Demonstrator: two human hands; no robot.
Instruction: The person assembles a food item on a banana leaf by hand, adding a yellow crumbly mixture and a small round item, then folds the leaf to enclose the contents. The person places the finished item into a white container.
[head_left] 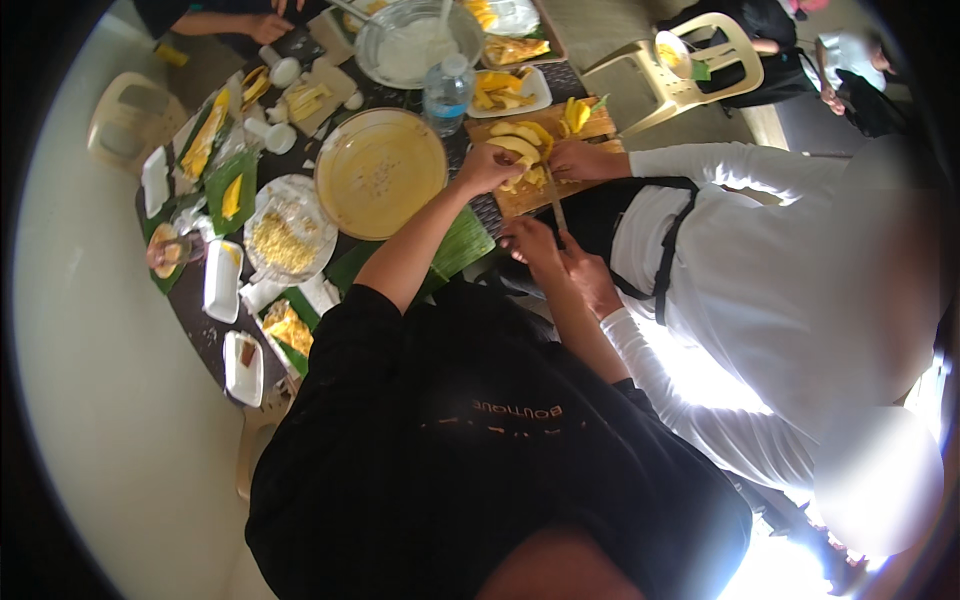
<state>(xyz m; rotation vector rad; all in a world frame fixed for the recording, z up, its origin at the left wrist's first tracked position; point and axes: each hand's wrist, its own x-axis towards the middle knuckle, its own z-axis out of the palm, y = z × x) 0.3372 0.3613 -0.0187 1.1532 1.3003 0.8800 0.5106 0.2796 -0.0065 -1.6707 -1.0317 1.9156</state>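
On the wooden cutting board (520, 195), peeled mango halves (520, 145) are steadied under the curled left hand (487, 166); a knife (556, 205) is pinched by the right hand (530, 243) just beside. Soft, slippery flesh is judged best held at its firmer edges. Beyond the board, a cluttered dark table (200, 315) is seen.

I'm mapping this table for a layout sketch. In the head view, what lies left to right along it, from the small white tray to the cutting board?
Small white tray → plate of crumbs → large yellow plate → water bottle → left hand → wooden cutting board.
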